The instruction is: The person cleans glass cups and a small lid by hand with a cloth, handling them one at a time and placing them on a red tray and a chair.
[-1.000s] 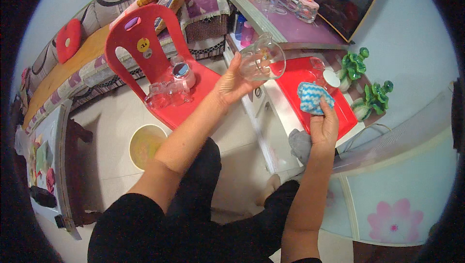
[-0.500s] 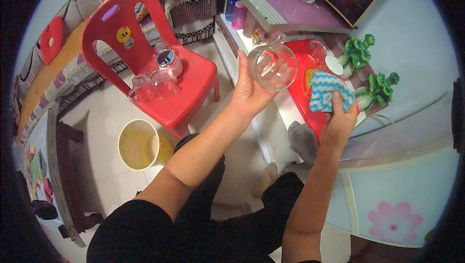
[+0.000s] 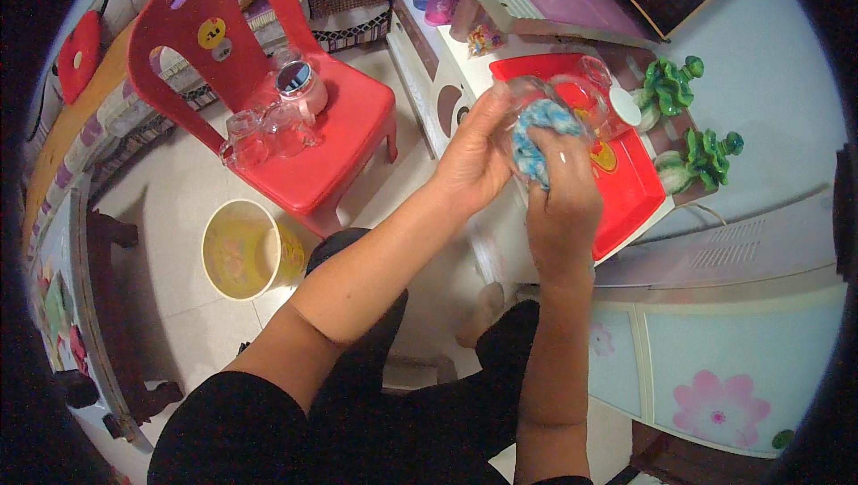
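Observation:
My left hand [image 3: 478, 161] is wrapped around a clear glass jar [image 3: 529, 90], its mouth tilted toward me. A crumpled blue-and-white knitted cloth [image 3: 531, 147] is pressed into the jar, with the fingers of my right hand [image 3: 567, 194] closed on it. Beneath and beyond them lies a red tray [image 3: 636, 203] on the white cabinet. More clear glassware [image 3: 597, 69] rests at the tray's far side, beside a round white lid [image 3: 625, 107]. Part of the tray is hidden behind my hands.
On the left a red plastic chair [image 3: 344, 141] bears several clear glass mugs [image 3: 259, 134] and a pink cup [image 3: 302, 90] with a shiny lid. A cream bucket [image 3: 241, 257] stands on the floor before it. Green leaf-shaped ornaments [image 3: 706, 159] line the cabinet's right side.
My right hand has moved left and pushed the cloth into the jar, crumpling it. My left hand has shifted slightly right with the jar. The view has turned a little.

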{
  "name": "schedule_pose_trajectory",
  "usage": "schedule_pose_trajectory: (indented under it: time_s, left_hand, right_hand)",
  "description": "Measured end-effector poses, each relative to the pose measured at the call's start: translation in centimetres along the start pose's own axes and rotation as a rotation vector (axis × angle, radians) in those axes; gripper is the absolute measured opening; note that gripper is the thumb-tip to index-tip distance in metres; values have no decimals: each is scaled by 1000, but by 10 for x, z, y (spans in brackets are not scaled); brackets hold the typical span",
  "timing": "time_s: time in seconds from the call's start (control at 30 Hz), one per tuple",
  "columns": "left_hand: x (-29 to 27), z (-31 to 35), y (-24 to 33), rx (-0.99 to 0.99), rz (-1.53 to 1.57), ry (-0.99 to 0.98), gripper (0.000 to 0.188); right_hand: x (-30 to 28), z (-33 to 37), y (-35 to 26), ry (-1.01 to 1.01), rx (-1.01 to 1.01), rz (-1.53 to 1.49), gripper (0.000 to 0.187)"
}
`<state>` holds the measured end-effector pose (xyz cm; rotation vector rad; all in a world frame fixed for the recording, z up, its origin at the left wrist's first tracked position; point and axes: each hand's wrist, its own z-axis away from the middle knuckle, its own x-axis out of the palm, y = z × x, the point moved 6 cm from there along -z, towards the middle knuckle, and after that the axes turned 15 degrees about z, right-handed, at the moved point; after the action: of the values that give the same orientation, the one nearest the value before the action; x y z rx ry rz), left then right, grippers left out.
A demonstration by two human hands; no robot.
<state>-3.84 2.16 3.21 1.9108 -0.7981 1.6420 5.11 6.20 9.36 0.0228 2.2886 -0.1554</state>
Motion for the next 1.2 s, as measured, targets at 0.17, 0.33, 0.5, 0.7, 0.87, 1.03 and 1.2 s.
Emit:
schedule_pose_trajectory:
  time_s: [0.17, 0.33, 0.5, 0.7, 0.87, 1.03, 1.2]
  left_hand:
    - [10, 5, 0, 46, -296, -109, 62]
    - [18, 7, 2, 52, -388, -246, 70]
    - [24, 10, 0, -11, -311, -283, 76]
    - [12, 3, -12, -34, -197, -149, 55]
    - [-15, 1, -21, -214, -218, 76, 51]
    - [-9, 10, -26, -243, -147, 12, 50]
    - [-3, 11, -19, -142, -168, -73, 46]
  right_hand:
    - [1, 2, 0, 17, 7, -226, 42]
    - [19, 17, 16, -160, 596, -950, 42]
    - [21, 21, 3, -150, 782, -1611, 45]
    - [-2, 15, 30, 45, 272, -633, 38]
    - [-16, 4, 26, 200, 8, -99, 37]
    - [4, 12, 25, -15, -131, 108, 42]
    - [4, 10, 11, 6, 3, -299, 46]
